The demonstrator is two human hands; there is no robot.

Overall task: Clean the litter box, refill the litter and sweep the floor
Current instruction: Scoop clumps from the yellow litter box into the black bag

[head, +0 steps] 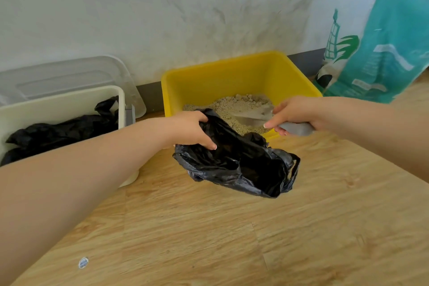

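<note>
The left hand (192,129) is gripping the rim of a black plastic bag (241,162), its fingers (207,143) curling over the edge and holding the mouth open. The right hand (294,112) is clutching the grey handle of a scoop (260,117), fingers wrapping tightly round it, while the blade is dipping into the pale litter (234,103) lying in a yellow litter box (232,76) against the wall. The bag is sagging on the wooden floor (255,239), just in front of the box and between both hands. At the left a white bin (58,102) is holding a black liner (its clear lid (69,74) is leaning behind). A teal-and-white litter sack (380,49) is standing at right.
</note>
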